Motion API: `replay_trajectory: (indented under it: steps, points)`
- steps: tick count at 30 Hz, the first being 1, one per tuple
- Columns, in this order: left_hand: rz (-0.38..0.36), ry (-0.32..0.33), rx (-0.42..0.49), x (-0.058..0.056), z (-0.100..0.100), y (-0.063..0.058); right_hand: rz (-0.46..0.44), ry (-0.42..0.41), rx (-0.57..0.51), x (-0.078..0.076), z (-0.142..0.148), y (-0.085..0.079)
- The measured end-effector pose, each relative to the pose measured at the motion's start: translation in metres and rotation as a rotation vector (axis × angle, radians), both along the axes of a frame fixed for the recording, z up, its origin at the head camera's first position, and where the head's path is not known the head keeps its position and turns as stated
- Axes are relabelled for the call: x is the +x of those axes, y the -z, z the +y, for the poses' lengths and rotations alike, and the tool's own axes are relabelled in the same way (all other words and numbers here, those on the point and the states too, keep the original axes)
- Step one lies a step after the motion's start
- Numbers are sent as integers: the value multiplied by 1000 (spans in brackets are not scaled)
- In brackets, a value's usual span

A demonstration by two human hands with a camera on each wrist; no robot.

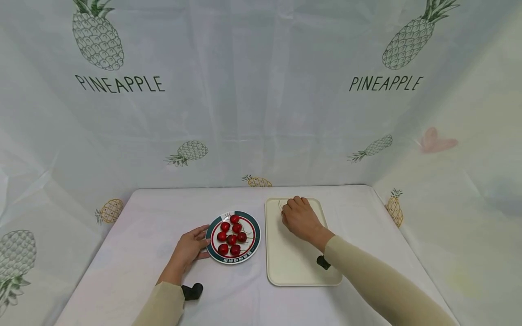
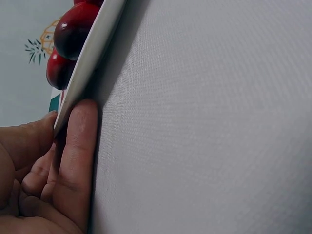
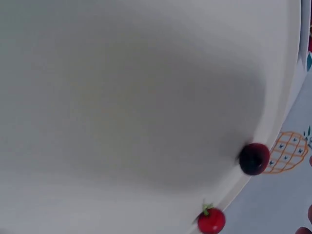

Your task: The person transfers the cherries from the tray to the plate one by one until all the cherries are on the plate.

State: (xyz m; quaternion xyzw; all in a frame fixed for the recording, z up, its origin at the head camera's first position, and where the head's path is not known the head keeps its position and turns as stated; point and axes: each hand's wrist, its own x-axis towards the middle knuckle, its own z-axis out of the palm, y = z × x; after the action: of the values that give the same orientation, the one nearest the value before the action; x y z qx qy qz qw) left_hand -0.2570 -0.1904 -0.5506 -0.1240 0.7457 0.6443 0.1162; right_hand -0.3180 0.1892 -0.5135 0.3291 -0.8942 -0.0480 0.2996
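Observation:
My left hand grips the near-left rim of a white plate with a dark green and red border. In the left wrist view the thumb lies over the rim and a finger under it. Several red cherries with stems lie on the plate. My right hand is over the far end of a cream tray, fingers bent downward. A dark cherry and a bright red cherry sit near the tray's edge. I cannot tell whether the right fingers hold anything.
The plate and tray stand side by side on a table with a white cloth. A thin cherry stem shows at the tray's far left corner. Behind the table hangs a curtain printed with pineapples.

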Motion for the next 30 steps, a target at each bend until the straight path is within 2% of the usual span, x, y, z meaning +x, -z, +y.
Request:
replay_trajectory:
  steps: [5,15,19,24,30]
  points:
    - [12,3,1,0,0,0,-23,43,-12,-4,22,-2]
    - [13,-12,-9,-1,0,1,-129,213,-54,-16,63,-8]
    - [9,-16,-3,-1,-1,0,-175,248,-17,-16,66,-4]
    - [7,-22,-9,1,-2,-1,-185,240,63,-17,61,4]
    - [22,-13,3,5,-1,-2,-223,251,101,-21,54,9]
